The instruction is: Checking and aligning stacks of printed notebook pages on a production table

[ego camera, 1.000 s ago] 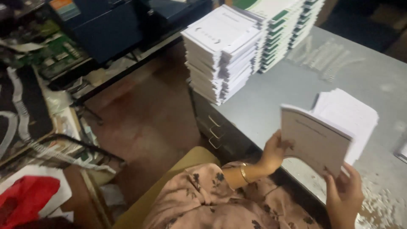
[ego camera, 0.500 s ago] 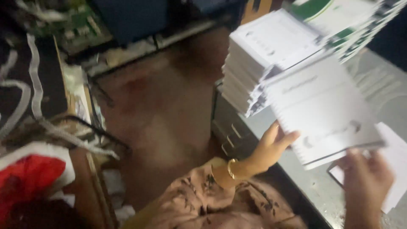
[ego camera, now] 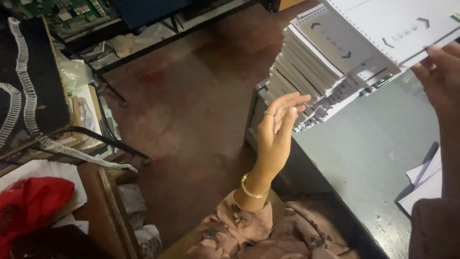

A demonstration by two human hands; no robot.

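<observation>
My right hand [ego camera: 440, 76] at the right edge grips the near edge of a white printed booklet [ego camera: 397, 24], held over a tall stack of similar white booklets [ego camera: 316, 67] at the far end of the grey table [ego camera: 369, 153]. My left hand [ego camera: 277, 132] is raised beside the stack, fingers straight and together, palm facing right, holding nothing. It wears a gold bracelet and a ring. It hovers just off the stack's near left corner.
Loose white sheets [ego camera: 424, 182] lie on the table at the right. A dark red floor lies to the left. Black cloth with white trim [ego camera: 28, 91] hangs over a metal frame, with red fabric [ego camera: 28, 206] below it.
The booklet has moved up and away onto the stack. My left hand has let go of it and now stands free beside the stack. The view swung left.
</observation>
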